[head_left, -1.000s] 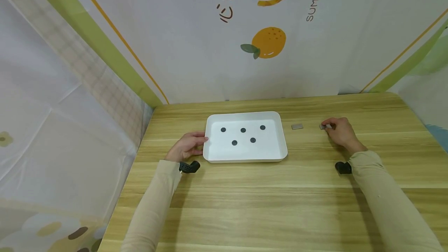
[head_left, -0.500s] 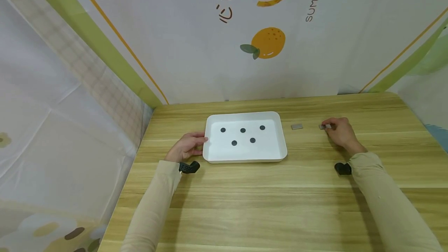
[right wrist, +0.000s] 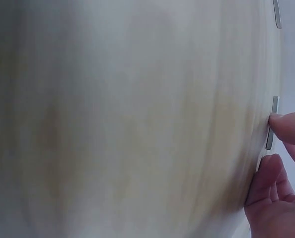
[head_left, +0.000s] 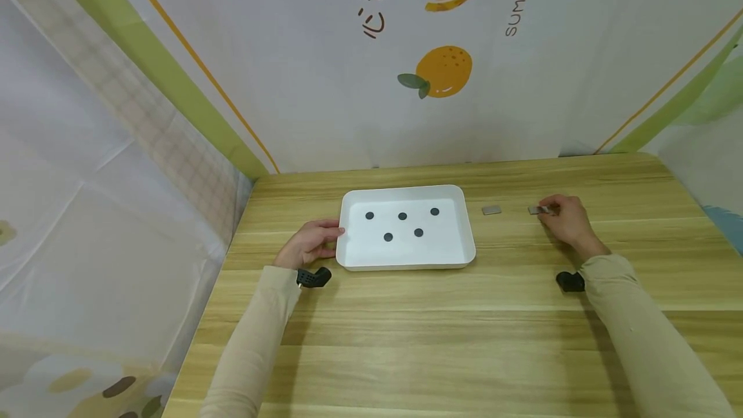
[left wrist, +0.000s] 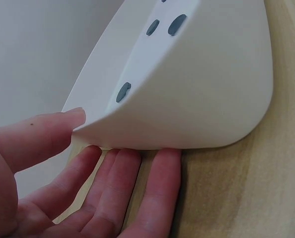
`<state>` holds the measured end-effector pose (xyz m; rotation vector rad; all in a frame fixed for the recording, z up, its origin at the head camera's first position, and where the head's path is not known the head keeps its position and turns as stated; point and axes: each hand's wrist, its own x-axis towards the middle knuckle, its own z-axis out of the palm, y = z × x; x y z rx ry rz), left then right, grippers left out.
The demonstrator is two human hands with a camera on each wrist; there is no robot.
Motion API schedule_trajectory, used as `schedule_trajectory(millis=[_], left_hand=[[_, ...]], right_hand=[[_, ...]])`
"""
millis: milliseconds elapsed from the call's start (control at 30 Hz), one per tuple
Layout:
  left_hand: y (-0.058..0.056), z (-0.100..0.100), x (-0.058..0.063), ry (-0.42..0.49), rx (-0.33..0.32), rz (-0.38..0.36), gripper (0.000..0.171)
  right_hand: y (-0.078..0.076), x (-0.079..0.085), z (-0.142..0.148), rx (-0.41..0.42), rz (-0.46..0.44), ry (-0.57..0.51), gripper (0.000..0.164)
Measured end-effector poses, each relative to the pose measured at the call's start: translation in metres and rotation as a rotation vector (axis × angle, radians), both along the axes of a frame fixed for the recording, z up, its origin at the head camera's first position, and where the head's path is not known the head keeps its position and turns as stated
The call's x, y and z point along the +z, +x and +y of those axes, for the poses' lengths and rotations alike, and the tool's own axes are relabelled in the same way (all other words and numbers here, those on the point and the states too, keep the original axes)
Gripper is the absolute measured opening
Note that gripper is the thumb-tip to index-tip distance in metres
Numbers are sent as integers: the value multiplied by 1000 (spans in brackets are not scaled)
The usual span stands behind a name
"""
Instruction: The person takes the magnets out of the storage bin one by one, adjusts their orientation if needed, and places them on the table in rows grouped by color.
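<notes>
A shallow white tray [head_left: 406, 257] with several dark grey discs [head_left: 402, 216] on its floor stands on the table. My left hand [head_left: 310, 242] grips its left end. In the left wrist view the thumb [left wrist: 58, 126] lies at the rim and the other fingers [left wrist: 160, 193] meet the lower wall. To the right of the tray my right hand [head_left: 565, 219] pinches a small flat grey rectangular piece [head_left: 534, 210] by its right part. The right wrist view shows a fingertip [right wrist: 281, 124] against that piece, with curled fingers below it on the table.
A second, similar grey rectangular piece [head_left: 491, 209] lies between the tray and my right hand. The wood-grain table [head_left: 429, 340] ends at the back against a printed cloth [head_left: 313, 82]. More cloth hangs at both sides.
The right fingertips have shifted slightly to the right along the grey piece, so more of it shows. The left hand and the tray have not moved.
</notes>
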<state>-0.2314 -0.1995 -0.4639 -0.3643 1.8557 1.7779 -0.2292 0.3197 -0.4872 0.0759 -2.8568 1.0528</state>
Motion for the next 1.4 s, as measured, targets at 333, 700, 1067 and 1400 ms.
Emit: schedule_trajectory(millis=[333, 700, 1067, 1400], left_hand=[[0, 0, 2, 6, -6, 6, 50], [0, 0, 3, 9, -14, 6, 51], [2, -1, 2, 19, -16, 12, 53], [2, -1, 1, 4, -22, 15, 54]], right_hand=[[2, 6, 1, 4, -6, 6, 31], [0, 19, -16, -11, 35, -33, 37], [-3, 45, -61, 67, 104, -112, 34], [-1, 57, -103, 140, 91, -181, 29]])
